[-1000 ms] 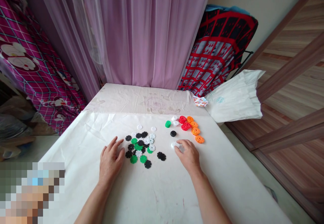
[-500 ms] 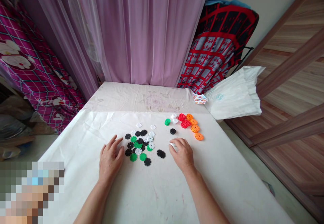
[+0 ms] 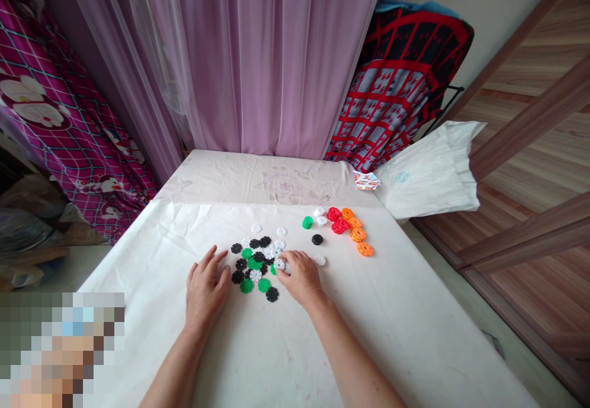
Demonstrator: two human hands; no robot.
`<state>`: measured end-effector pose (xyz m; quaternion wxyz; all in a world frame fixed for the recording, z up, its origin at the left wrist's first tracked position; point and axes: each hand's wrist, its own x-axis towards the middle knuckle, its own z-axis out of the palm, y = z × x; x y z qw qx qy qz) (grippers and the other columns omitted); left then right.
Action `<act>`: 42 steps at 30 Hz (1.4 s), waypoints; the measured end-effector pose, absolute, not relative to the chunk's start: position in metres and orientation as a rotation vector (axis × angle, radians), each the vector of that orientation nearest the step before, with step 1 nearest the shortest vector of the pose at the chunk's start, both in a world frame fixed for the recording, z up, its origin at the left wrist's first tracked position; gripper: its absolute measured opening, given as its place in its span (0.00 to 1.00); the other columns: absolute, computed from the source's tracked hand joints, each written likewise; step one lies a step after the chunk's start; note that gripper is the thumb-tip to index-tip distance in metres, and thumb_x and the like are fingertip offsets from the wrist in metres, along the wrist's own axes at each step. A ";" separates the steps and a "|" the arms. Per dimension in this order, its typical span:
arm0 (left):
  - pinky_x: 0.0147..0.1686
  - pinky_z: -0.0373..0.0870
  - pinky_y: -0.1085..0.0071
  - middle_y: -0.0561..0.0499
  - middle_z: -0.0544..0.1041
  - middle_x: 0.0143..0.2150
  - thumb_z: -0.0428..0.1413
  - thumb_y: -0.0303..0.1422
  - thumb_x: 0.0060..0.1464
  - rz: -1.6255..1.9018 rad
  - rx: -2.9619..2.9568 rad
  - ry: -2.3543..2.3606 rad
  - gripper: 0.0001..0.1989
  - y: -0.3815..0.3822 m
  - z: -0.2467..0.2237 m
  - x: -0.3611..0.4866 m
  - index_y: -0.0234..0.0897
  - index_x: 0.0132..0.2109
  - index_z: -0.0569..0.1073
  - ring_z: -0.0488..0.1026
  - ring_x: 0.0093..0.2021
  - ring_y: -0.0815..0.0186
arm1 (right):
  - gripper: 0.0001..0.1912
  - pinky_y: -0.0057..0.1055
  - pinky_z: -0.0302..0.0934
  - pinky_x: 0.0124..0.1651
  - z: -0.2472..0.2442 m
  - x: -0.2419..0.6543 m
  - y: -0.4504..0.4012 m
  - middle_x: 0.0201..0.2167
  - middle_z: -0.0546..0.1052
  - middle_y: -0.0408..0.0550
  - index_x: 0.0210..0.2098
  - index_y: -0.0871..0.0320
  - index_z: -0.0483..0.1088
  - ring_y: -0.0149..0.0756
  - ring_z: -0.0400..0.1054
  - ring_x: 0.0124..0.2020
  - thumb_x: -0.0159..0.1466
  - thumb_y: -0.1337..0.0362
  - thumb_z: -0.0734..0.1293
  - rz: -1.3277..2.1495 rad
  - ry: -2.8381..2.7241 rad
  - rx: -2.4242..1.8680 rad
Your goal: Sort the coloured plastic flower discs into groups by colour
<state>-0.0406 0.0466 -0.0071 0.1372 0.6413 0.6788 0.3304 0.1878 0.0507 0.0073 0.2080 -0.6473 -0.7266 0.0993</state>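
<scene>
A loose pile of notched plastic discs, black, green and white, lies mid-table; one is a green disc (image 3: 246,286). At its right edge, my right hand (image 3: 302,278) has thumb and fingertips closed around a white disc (image 3: 279,263). To the left of the pile rests my left hand (image 3: 205,285), fingers apart and holding nothing. A separate white disc (image 3: 320,260) lies just right of my right hand. My right hand covers the spot where a black pair lay.
Farther right lie grouped discs: a black stack (image 3: 317,239), a green stack (image 3: 307,222), white ones (image 3: 319,216), red stacks (image 3: 340,227) and orange stacks (image 3: 365,249). A white bag (image 3: 428,177) and a patterned paper piece (image 3: 366,180) are at the table's right back edge.
My right hand has let go of the white disc on the right and moved left to the pile, closing on another white disc. My left hand has stayed about where it was.
</scene>
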 end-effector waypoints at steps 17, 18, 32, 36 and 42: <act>0.65 0.53 0.48 0.49 0.68 0.64 0.47 0.41 0.59 0.950 1.865 1.983 0.17 0.048 -0.006 -0.041 0.47 0.51 0.74 0.73 0.30 0.68 | 0.08 0.33 0.59 0.41 0.004 0.283 0.038 0.37 0.78 0.45 0.37 0.53 0.71 0.39 0.69 0.39 0.57 0.63 0.66 -0.035 -1.755 -1.937; 0.65 0.53 0.48 0.49 0.68 0.64 0.47 0.41 0.59 0.948 1.867 1.985 0.17 0.047 -0.006 -0.040 0.47 0.51 0.74 0.74 0.30 0.68 | 0.07 0.33 0.59 0.41 0.003 0.281 0.038 0.36 0.78 0.45 0.37 0.53 0.71 0.39 0.69 0.39 0.57 0.63 0.66 -0.034 -1.763 -1.939; 0.65 0.52 0.48 0.48 0.68 0.64 0.48 0.40 0.59 0.965 1.854 1.971 0.17 0.046 -0.005 -0.040 0.47 0.52 0.74 0.72 0.26 0.72 | 0.11 0.30 0.60 0.46 0.026 0.227 0.056 0.40 0.78 0.45 0.41 0.52 0.74 0.36 0.69 0.43 0.61 0.68 0.63 0.158 -2.019 -1.775; 0.65 0.51 0.49 0.48 0.68 0.64 0.48 0.39 0.59 0.960 1.847 1.981 0.17 0.046 -0.005 -0.039 0.46 0.52 0.73 0.72 0.27 0.71 | 0.15 0.30 0.60 0.44 0.028 0.196 0.070 0.44 0.76 0.47 0.48 0.51 0.72 0.38 0.69 0.46 0.61 0.64 0.66 0.265 -2.113 -1.869; 0.65 0.51 0.48 0.48 0.68 0.64 0.48 0.38 0.59 0.966 1.849 1.976 0.17 0.047 -0.004 -0.039 0.46 0.52 0.73 0.75 0.32 0.68 | 0.13 0.29 0.59 0.41 0.025 0.185 0.080 0.43 0.75 0.47 0.46 0.51 0.72 0.37 0.70 0.43 0.61 0.62 0.67 0.372 -2.128 -1.974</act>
